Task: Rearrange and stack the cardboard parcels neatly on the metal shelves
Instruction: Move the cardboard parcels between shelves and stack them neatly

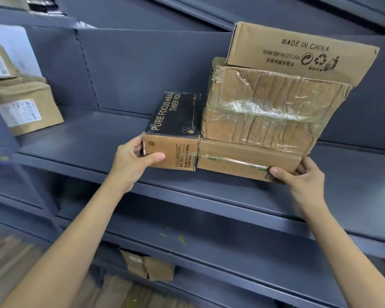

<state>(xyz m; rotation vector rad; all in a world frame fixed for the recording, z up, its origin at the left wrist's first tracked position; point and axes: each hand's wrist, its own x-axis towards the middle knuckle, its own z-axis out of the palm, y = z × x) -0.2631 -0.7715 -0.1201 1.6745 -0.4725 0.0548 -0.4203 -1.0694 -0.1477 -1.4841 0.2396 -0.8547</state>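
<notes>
Closest to me, low down, a couple of small brown packets (148,268) stand on a lower shelf (209,258), with a few yellowish scraps on the shelf above them.

Further up, both bare arms reach to the middle shelf (80,143). The left hand (135,160) grips the near left corner of a black-topped box (172,132) printed "PURE FOCUS HEAL THIER YOU": the thumb lies across its brown front face and the fingers curl round its left side. The right hand (298,176) holds the near right corner of a flat taped parcel (242,158), thumb pressed on the front face, fingers wrapped behind the end. Box and flat parcel sit side by side, touching, near the shelf's front edge.

On the flat parcel rests a crumpled parcel (265,112) bound in clear tape, its cardboard torn at the upper left corner. On top of that lies a cleaner carton (298,52) stamped "MADE IN CHINA", set further back and overhanging to the right.

Far off to the left, in the next bay, blurred brown parcels with white labels (25,107) are piled together.
</notes>
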